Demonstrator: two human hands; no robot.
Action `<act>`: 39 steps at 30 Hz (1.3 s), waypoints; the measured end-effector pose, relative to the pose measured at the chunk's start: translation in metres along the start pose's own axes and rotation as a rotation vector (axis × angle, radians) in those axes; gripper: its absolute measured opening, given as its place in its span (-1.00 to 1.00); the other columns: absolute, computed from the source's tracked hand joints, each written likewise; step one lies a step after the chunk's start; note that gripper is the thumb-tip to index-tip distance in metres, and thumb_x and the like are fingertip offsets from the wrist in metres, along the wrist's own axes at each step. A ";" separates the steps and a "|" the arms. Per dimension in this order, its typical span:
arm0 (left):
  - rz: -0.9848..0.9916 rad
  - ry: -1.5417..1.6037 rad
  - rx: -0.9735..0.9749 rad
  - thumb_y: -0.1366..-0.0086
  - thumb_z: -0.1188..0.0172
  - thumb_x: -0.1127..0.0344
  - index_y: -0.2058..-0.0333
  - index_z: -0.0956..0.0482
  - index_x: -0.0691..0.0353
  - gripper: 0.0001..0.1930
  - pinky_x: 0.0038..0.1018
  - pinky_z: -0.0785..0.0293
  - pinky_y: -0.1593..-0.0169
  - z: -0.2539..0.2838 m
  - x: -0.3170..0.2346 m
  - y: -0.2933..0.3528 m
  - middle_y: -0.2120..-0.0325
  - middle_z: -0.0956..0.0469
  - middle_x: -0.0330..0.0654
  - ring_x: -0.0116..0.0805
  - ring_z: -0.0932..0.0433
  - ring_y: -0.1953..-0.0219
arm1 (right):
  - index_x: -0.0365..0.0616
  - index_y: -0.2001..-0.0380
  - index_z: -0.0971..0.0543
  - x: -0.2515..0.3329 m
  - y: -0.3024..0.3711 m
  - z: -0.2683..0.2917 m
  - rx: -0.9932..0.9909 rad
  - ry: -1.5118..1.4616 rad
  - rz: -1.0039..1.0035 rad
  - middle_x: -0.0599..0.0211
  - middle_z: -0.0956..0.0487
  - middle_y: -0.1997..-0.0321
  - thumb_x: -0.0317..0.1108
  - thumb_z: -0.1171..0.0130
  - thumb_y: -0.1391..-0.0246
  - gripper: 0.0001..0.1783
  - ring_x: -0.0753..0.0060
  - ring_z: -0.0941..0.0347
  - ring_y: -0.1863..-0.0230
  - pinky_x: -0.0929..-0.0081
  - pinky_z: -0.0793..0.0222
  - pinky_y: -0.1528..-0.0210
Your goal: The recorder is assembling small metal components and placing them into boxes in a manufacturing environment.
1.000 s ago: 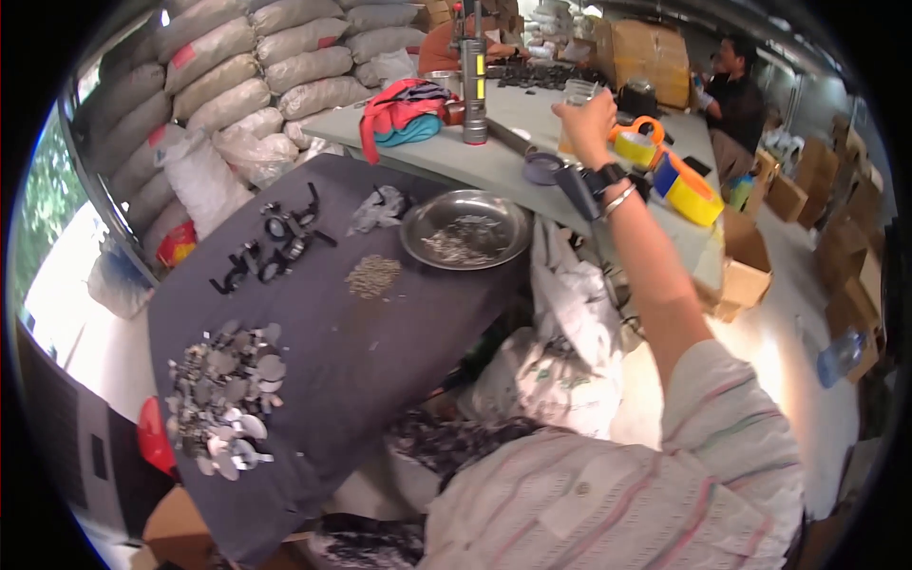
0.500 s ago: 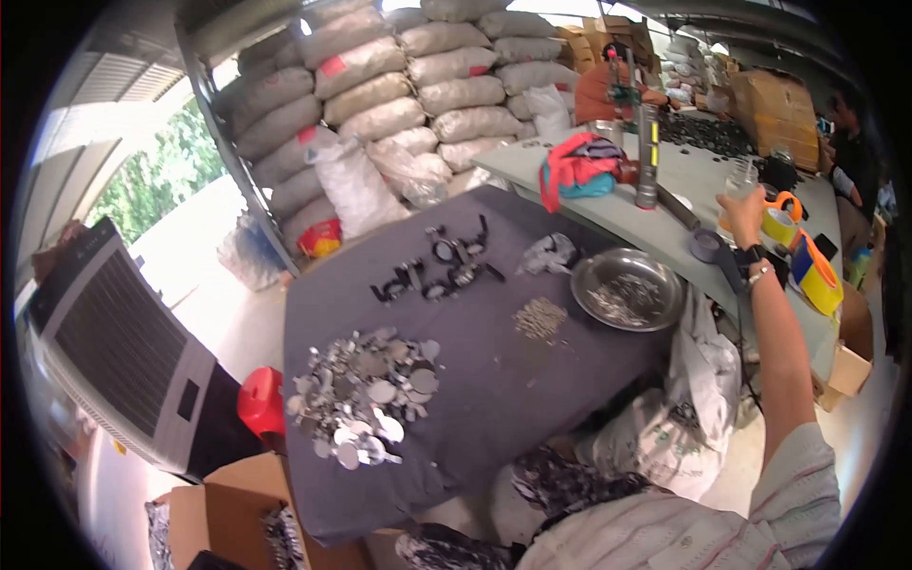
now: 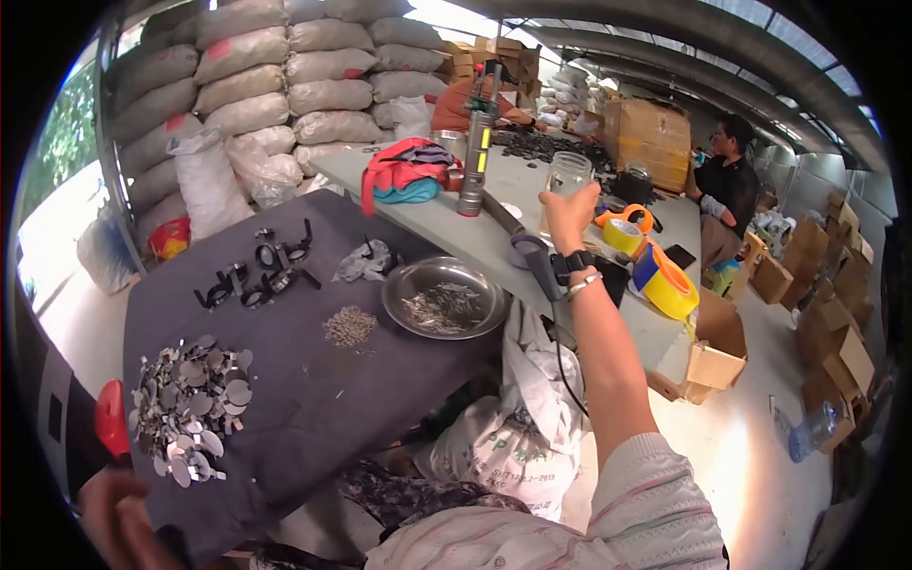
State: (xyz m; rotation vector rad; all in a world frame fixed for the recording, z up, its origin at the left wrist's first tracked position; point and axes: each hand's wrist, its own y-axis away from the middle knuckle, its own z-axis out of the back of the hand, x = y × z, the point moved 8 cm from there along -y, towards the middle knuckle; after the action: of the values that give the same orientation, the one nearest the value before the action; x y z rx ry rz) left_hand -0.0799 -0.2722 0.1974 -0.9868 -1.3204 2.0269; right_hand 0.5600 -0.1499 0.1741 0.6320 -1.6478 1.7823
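My right hand (image 3: 573, 215) is closed around a clear jar (image 3: 567, 176) over the grey-white table (image 3: 513, 249). At the lower left my left hand (image 3: 119, 513) is smeared by motion and its fingers cannot be read. It is nearest to a pile of round metal discs (image 3: 195, 404) on the dark cloth-covered table (image 3: 285, 399). Farther back on that cloth lie several black watches (image 3: 271, 261), a crumpled plastic bag (image 3: 366, 261) and a heap of small metal bits (image 3: 350, 328). A steel bowl (image 3: 404, 275) holds thin metal pins (image 3: 445, 309).
Tape rolls (image 3: 665, 285), a dark handheld tool with a cord (image 3: 540, 266), an upright lamp (image 3: 475, 161) and a red cloth (image 3: 404, 166) lie on the grey-white table. A white sack (image 3: 532, 427) stands below. Two people sit farther off, one by a large carton (image 3: 648, 142).
The view has swung to the right. My right hand has lifted the jar. My left hand has come into view at the lower left.
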 end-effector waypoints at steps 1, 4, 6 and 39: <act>0.092 0.023 0.105 -0.33 0.05 0.44 0.08 -0.46 0.42 -0.74 -0.58 -0.33 0.34 -0.015 0.030 0.017 0.46 -0.42 -0.17 -0.46 -0.39 0.43 | -0.42 0.06 -0.23 0.014 0.002 0.006 0.021 -0.014 0.042 -0.18 -0.38 0.07 -0.36 -0.37 0.47 -0.18 -0.16 -0.30 -0.04 0.16 -0.23 -0.11; 0.564 0.343 0.053 -0.26 -0.07 0.51 0.16 -0.53 0.37 -0.81 -0.65 -0.31 0.47 -0.078 0.132 0.094 0.49 -0.46 -0.27 -0.59 -0.38 0.56 | -0.43 0.00 -0.22 0.036 0.002 0.020 0.075 -0.066 0.091 -0.16 -0.39 0.05 -0.37 -0.36 0.46 -0.14 -0.13 -0.31 -0.05 0.21 -0.23 -0.11; 0.721 0.410 0.109 -0.27 -0.12 0.44 0.23 -0.55 0.34 -0.86 -0.69 -0.20 0.55 -0.111 0.182 0.157 0.60 -0.43 -0.35 -0.65 -0.32 0.61 | -0.42 0.02 -0.26 0.067 0.018 0.021 0.156 -0.188 0.190 -0.14 -0.42 0.07 -0.34 -0.40 0.47 -0.15 -0.10 -0.36 -0.02 0.25 -0.27 -0.08; 0.537 -0.291 0.092 -0.07 -0.13 0.47 0.40 -0.55 0.19 -0.91 -0.25 -0.47 0.42 -0.160 0.180 0.197 0.49 -0.56 -0.09 -0.02 -0.54 0.51 | -0.49 0.32 -0.50 0.325 0.320 0.139 1.230 -2.144 0.567 -0.07 -0.57 0.33 -0.56 -0.26 0.15 -0.72 0.20 -0.56 0.41 0.45 -0.52 0.40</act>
State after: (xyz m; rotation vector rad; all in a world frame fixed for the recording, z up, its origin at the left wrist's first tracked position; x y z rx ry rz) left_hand -0.0658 -0.1276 -0.0776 -1.1235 -1.1703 2.6957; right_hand 0.0957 -0.2567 0.1984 3.8656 -1.0860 2.2421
